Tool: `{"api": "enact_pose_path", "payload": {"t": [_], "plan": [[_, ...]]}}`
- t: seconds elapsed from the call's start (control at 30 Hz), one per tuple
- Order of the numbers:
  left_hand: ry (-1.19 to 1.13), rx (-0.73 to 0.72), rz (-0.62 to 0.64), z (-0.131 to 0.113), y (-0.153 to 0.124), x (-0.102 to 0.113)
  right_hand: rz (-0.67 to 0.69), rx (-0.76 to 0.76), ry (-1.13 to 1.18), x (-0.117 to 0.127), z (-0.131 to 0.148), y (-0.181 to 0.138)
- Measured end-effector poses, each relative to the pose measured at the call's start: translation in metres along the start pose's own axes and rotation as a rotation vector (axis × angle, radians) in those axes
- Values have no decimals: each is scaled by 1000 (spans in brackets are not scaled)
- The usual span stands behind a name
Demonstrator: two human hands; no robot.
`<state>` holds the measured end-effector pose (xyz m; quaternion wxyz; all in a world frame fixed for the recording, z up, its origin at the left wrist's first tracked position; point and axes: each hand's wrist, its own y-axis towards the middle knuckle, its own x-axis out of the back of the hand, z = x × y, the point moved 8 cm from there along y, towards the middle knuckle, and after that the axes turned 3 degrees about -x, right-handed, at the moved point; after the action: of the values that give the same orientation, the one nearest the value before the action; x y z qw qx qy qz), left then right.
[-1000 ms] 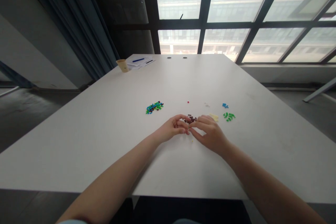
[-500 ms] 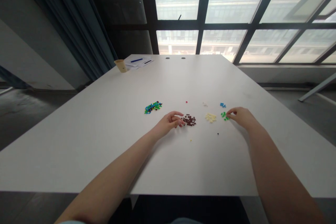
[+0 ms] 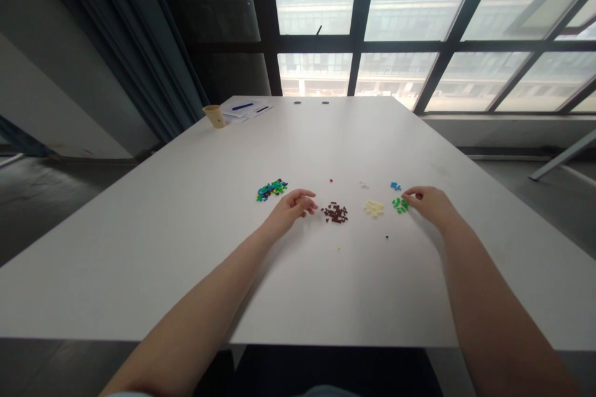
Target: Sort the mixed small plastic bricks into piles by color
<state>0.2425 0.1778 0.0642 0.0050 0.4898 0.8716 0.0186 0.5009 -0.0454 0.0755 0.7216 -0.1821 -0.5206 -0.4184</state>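
My left hand [image 3: 292, 208] is over the table between a mixed pile of small bricks [image 3: 271, 190], mostly blue and green, and a heap of dark brown bricks [image 3: 335, 213]. Its fingers are apart, curved, and hold nothing. At the right, my right hand [image 3: 426, 201] has thumb and fingertips pressed together at the upper edge of a small group of green bricks [image 3: 399, 205]; what they pinch, if anything, is too small to make out. Blue bricks [image 3: 395, 186] lie just beyond those fingertips. Cream bricks [image 3: 374, 208] are heaped between the brown and green ones.
Single red [image 3: 331, 180], yellow [image 3: 339, 249] and black pieces [image 3: 387, 237] lie on the white table [image 3: 298, 298], with a few white pieces [image 3: 364, 185] near the cream heap. A paper cup [image 3: 214, 116] and papers with a pen [image 3: 243, 107] are at the far left.
My left hand has drawn back leftward from the brown heap, toward the mixed pile. My right hand has shifted slightly away from me, and the green group shows more fully.
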Motion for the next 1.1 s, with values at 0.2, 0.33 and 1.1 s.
{"api": "enact_pose_path", "payload": {"t": [0.2,0.33,1.1], "plan": [[644,-199,-590,-32,-2,114,-106,-36,35,20,15,-9],[1121,-4,-451,-10,5,130,-115,-14,60,20,20,-12],[1366,36,-236,4,10,103,-85,19,70,13,25,-11]]}}
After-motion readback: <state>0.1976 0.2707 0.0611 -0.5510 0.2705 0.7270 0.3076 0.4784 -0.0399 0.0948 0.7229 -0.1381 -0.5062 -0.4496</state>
